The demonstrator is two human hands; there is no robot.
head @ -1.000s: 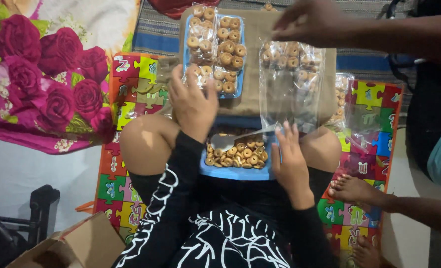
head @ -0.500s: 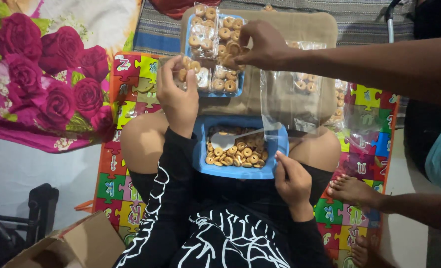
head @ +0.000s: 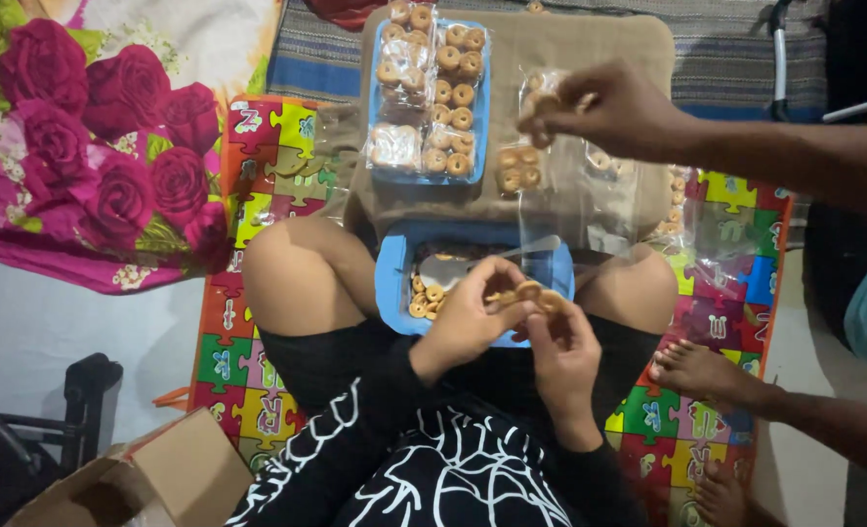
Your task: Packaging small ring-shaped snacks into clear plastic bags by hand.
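My left hand (head: 465, 317) and my right hand (head: 562, 349) meet over my lap, fingertips pinched together on a few ring-shaped cookies (head: 527, 291). Just beneath them a blue tray (head: 392, 283) rests between my knees, holding more loose ring cookies (head: 426, 293) and a pale spoon (head: 451, 265). Farther out, a second blue tray (head: 482, 132) on a brown cushion (head: 590, 49) carries several clear packets of cookies (head: 394, 146). Another person's hand (head: 617, 105) reaches in from the right, holding a small packet of cookies above the cushion.
Empty clear bags (head: 575, 210) lie on the cushion's right side. A colourful puzzle mat (head: 258, 166) covers the floor. Rose-printed cloth (head: 82, 146) lies at left, a cardboard box (head: 160, 478) at bottom left, and the other person's foot (head: 697, 371) at right.
My left hand left the far tray and came back to my lap; both hands now pinch ring cookies. The other person's hand moved right from the far tray with a packet.
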